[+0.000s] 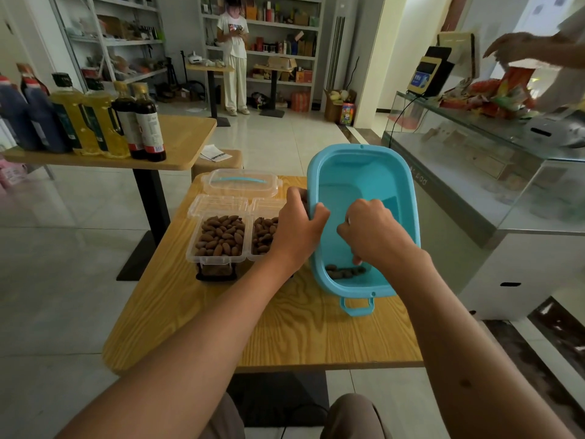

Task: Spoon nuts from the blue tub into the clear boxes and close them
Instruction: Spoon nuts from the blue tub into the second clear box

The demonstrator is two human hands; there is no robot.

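From the head view, the left hand [297, 226] grips the tilted blue tub's [364, 172] rim while the right hand [372, 231], fingers curled, reaches toward its last nuts [345, 271]; tilting further could spill them onto the worktop [285, 327].

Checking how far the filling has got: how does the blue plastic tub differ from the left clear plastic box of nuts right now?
The blue plastic tub is opaque, large and tipped up; the left clear plastic box is transparent, small and sits level. The tub holds only a few brown nuts at its low end; the box is nearly full. The left hand grips the tub's rim and the right hand reaches inside; neither touches that box. Both stand open on the wooden table.
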